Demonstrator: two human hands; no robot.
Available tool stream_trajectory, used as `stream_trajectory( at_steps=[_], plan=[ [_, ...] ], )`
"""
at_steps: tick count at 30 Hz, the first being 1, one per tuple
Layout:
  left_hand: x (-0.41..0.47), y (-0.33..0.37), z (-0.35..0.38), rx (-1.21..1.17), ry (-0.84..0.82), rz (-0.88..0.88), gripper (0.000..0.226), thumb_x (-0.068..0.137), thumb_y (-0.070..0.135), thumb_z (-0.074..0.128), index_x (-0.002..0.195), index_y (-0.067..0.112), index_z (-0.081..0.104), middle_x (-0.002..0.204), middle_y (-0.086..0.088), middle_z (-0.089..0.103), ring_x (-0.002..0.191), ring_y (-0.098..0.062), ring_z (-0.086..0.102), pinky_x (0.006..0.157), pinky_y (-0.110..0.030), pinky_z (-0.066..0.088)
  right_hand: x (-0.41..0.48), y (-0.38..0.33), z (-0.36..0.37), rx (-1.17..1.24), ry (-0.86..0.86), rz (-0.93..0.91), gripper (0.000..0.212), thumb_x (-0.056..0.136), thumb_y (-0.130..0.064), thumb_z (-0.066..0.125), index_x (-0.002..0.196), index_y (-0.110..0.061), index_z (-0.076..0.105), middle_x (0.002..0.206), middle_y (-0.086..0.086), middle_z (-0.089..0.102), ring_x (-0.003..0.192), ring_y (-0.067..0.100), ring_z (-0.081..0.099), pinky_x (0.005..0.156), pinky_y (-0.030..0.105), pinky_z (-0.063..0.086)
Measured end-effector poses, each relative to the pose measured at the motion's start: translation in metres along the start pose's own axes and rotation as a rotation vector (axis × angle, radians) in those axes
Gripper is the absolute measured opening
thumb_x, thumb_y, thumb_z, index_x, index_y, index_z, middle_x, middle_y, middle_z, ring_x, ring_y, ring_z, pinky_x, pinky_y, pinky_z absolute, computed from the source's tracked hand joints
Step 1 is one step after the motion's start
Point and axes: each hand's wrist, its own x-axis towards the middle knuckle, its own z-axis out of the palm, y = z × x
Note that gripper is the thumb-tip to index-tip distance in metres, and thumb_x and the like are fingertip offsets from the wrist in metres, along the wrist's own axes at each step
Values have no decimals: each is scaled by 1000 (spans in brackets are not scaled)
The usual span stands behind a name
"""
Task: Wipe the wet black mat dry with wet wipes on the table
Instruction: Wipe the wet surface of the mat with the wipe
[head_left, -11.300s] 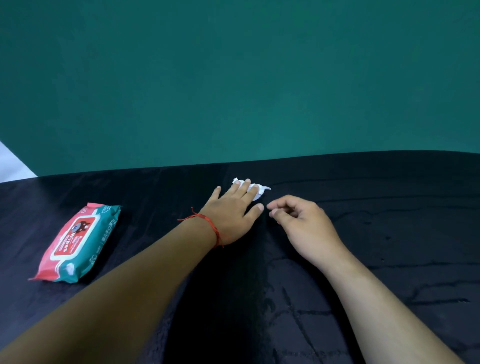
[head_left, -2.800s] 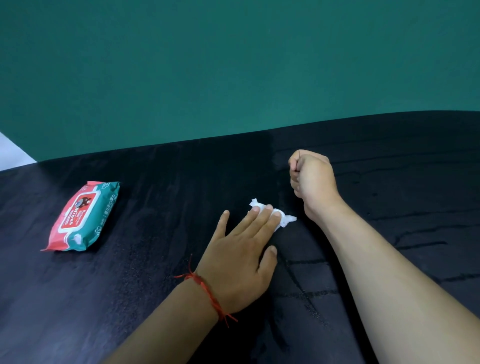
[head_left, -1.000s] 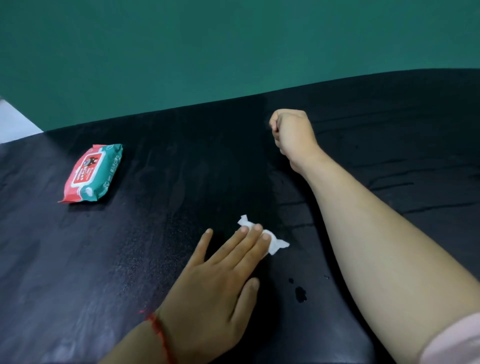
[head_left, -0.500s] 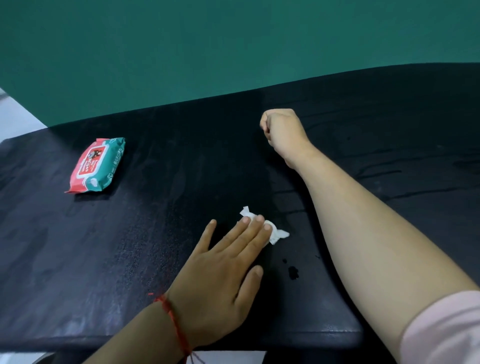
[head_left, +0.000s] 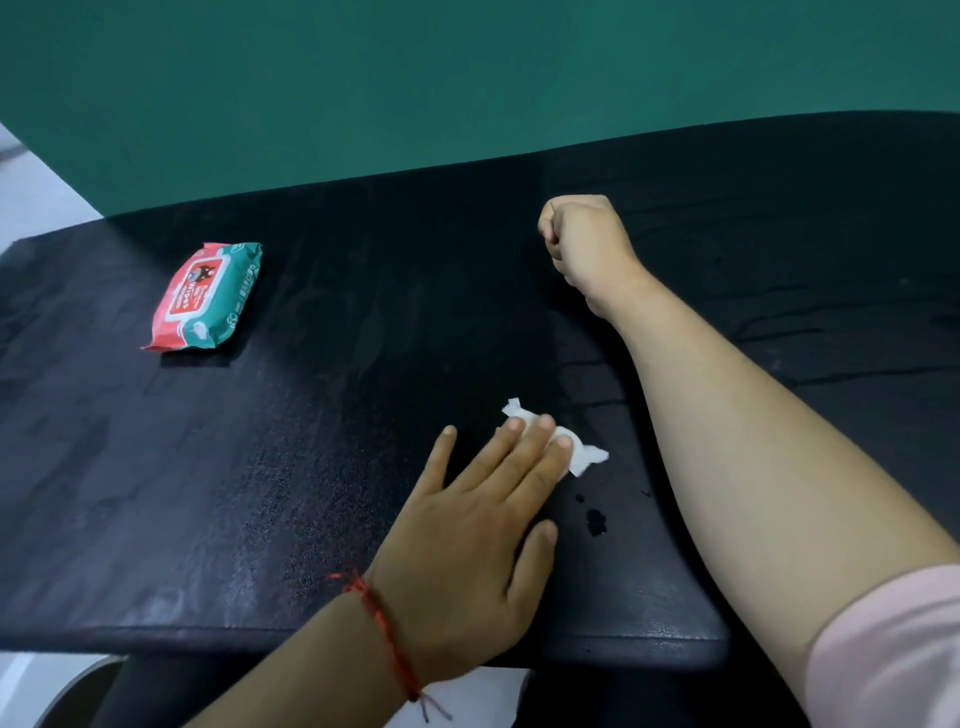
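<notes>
The black mat covers the table and looks damp, with dark water drops near its front edge. My left hand, a red string at the wrist, lies flat with straight fingers pressing a small crumpled white wipe onto the mat. Most of the wipe is hidden under the fingertips. My right hand is curled into a fist holding nothing and rests on the mat farther back, its forearm lying to the right of the wipe.
A red and teal pack of wet wipes lies on the mat at the left. A green wall stands behind the table. The mat's front edge runs just under my left wrist, with pale floor below.
Over the last second my left hand and the wipe have stayed near the front edge, shifting only slightly. The right fist has not moved on the mat. The view has tilted a little.
</notes>
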Motion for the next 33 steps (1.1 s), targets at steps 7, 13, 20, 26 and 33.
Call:
stream_trajectory(
  at_steps=[7, 13, 20, 26, 33],
  plan=[
    [-45, -18, -3, 35, -58, 75, 68, 106, 39, 32, 169, 27, 9, 176, 14, 5, 161, -6, 5, 126, -54, 8, 0, 2, 1, 13, 4, 4, 13, 53, -10, 35, 54, -20, 44, 47, -6, 32, 41, 10, 24, 43, 19, 17],
    [-35, -16, -4, 44, -32, -3, 66, 107, 43, 25, 169, 28, 7, 176, 12, 1, 161, -5, 0, 128, -59, 16, -1, 0, 1, 4, 18, 27, 19, 59, -3, 34, 55, -18, 44, 45, -6, 32, 39, 9, 23, 41, 18, 17],
    [-62, 10, 12, 51, -68, 142, 74, 99, 44, 41, 168, 23, 21, 175, 8, 14, 161, -11, 14, 121, -55, 22, -3, -4, 3, 41, 29, 56, 12, 48, -9, 36, 53, -18, 43, 45, -4, 31, 39, 11, 21, 42, 16, 17],
    [-79, -9, -1, 122, -57, 82, 72, 100, 39, 39, 167, 21, 23, 174, 7, 18, 160, -11, 19, 120, -58, 21, -1, -3, 3, 46, 40, 75, 17, 55, -3, 35, 54, -17, 45, 43, -5, 31, 37, 11, 20, 43, 15, 17],
    [-52, 11, 1, 45, -66, 77, 76, 102, 46, 37, 169, 23, 12, 176, 8, 6, 161, -9, 5, 126, -55, 14, 0, -4, 3, 48, 50, 88, 24, 63, 2, 33, 54, -17, 44, 43, -5, 30, 37, 11, 21, 41, 15, 17]
  ],
)
